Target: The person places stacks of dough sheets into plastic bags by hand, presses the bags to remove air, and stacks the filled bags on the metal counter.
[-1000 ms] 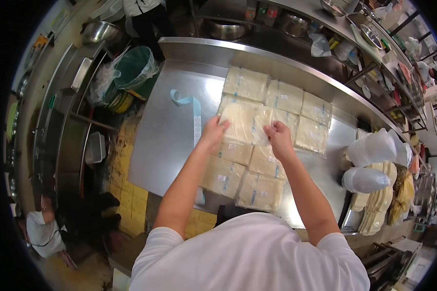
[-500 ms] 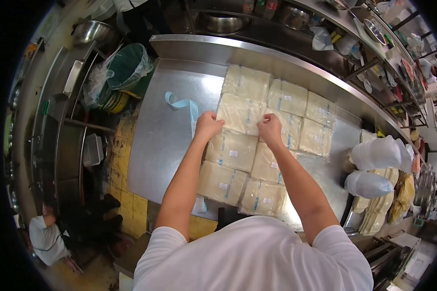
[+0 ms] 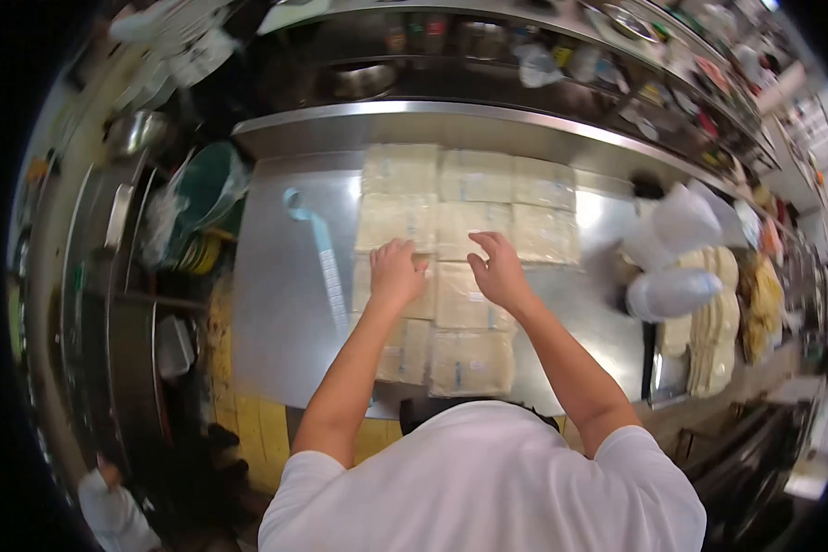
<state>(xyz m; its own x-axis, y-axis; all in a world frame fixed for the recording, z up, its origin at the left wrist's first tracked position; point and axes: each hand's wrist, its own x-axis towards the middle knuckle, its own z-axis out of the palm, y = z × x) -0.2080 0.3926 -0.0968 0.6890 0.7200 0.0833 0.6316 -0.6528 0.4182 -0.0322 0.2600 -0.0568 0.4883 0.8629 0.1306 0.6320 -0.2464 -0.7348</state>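
i see both hands out over a grid of flat, pale cream food packs sealed in clear plastic [image 3: 437,267], laid edge to edge in rows on the brushed stainless steel surface [image 3: 281,313]. my left hand [image 3: 396,273] lies palm down on a pack in the left column of the middle rows, fingers [image 3: 398,248] loosely spread and flat, clamped on nothing. my right hand [image 3: 499,270] sits just beside it over the neighbouring packs, fingers [image 3: 484,241] apart and slightly curled, tips touching or just above the plastic; i cannot tell which. the two hands are near each other but not touching.

left of the packs a long pale blue strip of tape or labels [image 3: 317,248] runs down the bare metal. at the right end of the surface stand white tied plastic bags [image 3: 676,293] next to a stack of pale flat dough sheets [image 3: 713,340]. beyond the left edge there is a green-lined bin [image 3: 207,189]. the picture is motion-blurred, so pack labels are unreadable.
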